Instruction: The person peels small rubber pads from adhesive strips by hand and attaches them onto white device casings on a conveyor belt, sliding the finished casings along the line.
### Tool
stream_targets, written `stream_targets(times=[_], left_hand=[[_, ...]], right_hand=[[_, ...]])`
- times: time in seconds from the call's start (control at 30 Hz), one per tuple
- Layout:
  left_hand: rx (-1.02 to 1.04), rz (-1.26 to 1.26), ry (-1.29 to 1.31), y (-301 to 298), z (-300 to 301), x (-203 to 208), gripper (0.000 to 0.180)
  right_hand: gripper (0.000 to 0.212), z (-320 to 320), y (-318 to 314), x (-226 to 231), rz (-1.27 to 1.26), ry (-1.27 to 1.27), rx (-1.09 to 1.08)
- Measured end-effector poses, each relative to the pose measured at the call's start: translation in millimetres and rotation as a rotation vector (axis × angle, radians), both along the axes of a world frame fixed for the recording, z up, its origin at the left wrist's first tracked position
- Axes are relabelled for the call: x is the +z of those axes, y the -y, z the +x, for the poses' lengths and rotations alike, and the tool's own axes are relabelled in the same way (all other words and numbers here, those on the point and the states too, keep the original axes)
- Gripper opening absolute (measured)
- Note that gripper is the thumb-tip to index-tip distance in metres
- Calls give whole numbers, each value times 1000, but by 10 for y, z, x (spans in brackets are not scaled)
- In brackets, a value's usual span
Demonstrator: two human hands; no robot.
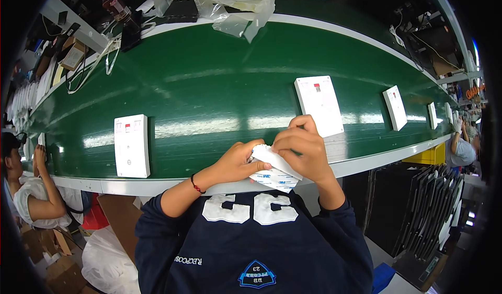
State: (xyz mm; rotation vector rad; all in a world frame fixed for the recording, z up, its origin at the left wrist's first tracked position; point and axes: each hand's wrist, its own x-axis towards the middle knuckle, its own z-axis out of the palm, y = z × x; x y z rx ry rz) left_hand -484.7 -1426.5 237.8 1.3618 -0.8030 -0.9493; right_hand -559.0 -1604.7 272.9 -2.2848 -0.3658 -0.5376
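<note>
Near the belt's front edge, close to my chest, both hands are on a white adhesive backing sheet [272, 177] with blue print. My left hand [238, 162] grips its left side between thumb and fingers. With thumb and fingertips pinched together, my right hand [303, 147] holds the upper edge, where a plain white part is folded or lifted. Just beyond my right hand lies a flat white box-shaped unit [320, 103] with a small red mark. A similar white unit [130, 146] lies to the left of my left forearm, apart from my hands.
The green conveyor belt [209, 95] runs left to right. More white units [395, 108] lie along its right part. Clear plastic bags [235, 17] hang over the far edge. Black panels [413, 205] stand below at right, near a yellow bin [426, 159]. Co-workers [36, 200] are at both ends.
</note>
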Motion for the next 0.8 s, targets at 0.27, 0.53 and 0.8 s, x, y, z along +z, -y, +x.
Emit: stream_targets(times=[0.27, 0.53, 0.8], left_hand=[[-92, 10, -22, 157, -23, 71, 21], [22, -47, 338, 140, -3, 119, 17], [147, -25, 336, 178, 166, 325, 18]], right_hand=[[11, -174, 99, 35, -292, 232, -7], [13, -162, 341, 74, 900, -19, -292], [41, -39, 249, 137, 725, -288, -32]])
